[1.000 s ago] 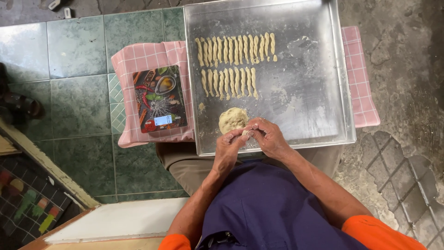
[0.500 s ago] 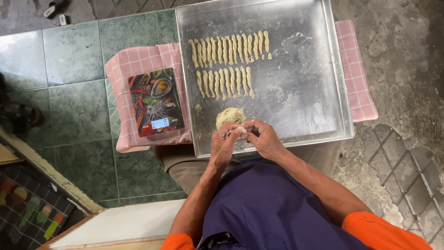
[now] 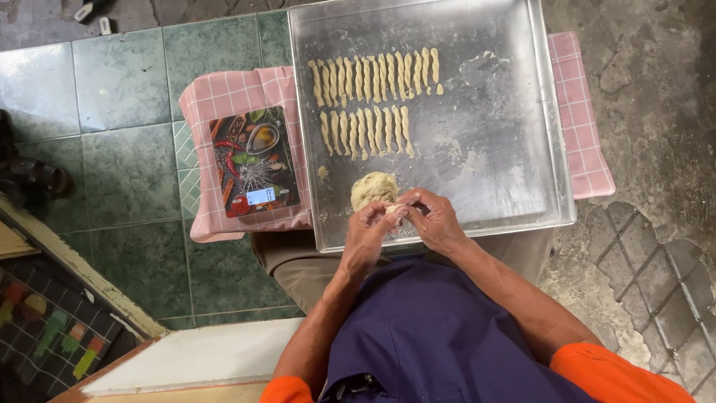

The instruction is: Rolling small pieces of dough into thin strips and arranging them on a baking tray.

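Observation:
A large metal tray (image 3: 507,142) rests on a pink checked cloth (image 3: 231,93) on my lap. Two rows of several twisted dough sticks (image 3: 373,78) lie at the tray's far left part. A pale dough lump (image 3: 373,188) sits near the tray's front edge. My left hand (image 3: 369,235) and my right hand (image 3: 432,220) meet just in front of the lump, fingertips together, pinching a small piece of dough (image 3: 394,210) between them.
A flat kitchen scale (image 3: 253,160) with a picture of spices lies on the cloth left of the tray. Green floor tiles (image 3: 119,149) spread to the left, cracked concrete (image 3: 649,89) to the right. A white board (image 3: 201,354) lies at the lower left.
My hands stay at the dough lump, working the small piece between the fingers. The view has shifted slightly; the tray and scale keep their places.

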